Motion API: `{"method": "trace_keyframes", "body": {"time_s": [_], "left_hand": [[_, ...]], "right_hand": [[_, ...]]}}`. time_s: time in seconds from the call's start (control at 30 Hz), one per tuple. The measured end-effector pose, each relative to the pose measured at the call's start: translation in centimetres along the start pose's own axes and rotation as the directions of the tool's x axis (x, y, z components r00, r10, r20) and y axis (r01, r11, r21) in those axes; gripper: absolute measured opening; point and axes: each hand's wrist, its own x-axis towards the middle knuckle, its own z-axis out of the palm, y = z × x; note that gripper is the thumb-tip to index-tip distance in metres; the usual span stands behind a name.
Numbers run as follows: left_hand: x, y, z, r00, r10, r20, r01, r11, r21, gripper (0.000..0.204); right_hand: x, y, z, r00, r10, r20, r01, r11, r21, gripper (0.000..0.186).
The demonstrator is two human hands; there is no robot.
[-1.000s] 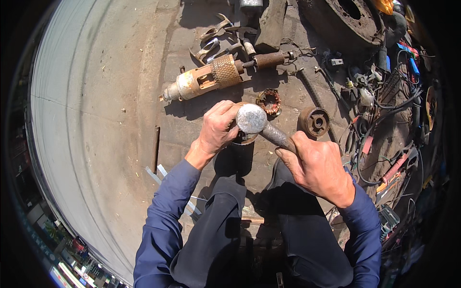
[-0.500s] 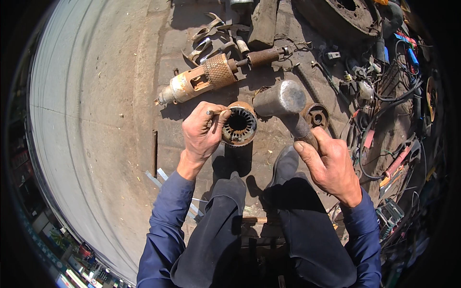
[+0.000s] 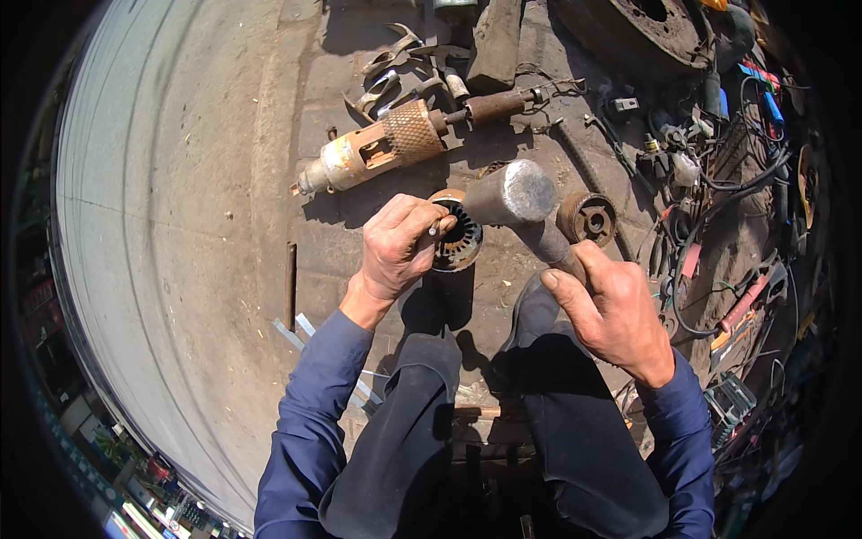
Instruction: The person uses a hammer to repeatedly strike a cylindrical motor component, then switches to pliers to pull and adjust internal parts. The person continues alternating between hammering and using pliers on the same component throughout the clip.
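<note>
Pinched in the left hand is a thin metal stick, with the thumb and fingers squeezed close around it. Its top end peeks out, but the low end is too hidden to see. The right hand is wrapped tight around the handle of a big grey hammer. The hammer's head is up near the stick, just to the right of it.

Under the left hand is a round rusty part with its hole facing up. It has little slots all around the inside. The hand covers some of its left side, and I cannot tell if they touch.

To the right, a small brown wheel lies on the ground. Farther up lies a long rusty tool with a bumpy middle, near some shiny curved metal bits and a wood block.
</note>
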Motion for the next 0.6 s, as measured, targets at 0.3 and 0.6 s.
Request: {"method": "trace_keyframes", "body": {"time_s": [0.3, 0.6], "left_hand": [[-0.6, -1.6, 0.2, 0.999, 0.004, -0.032, -0.007, 0.997, -0.079, 0.025], [-1.7, -2.5, 0.6, 0.977, -0.209, 0.039, 0.212, 0.944, -0.253, 0.029]], "right_hand": [[0.8, -3.2, -0.7, 0.960, -0.277, -0.029, 0.273, 0.957, -0.098, 0.026], [2.6, -4.0, 0.5, 0.961, -0.259, 0.098, 0.276, 0.911, -0.305, 0.033]]}}
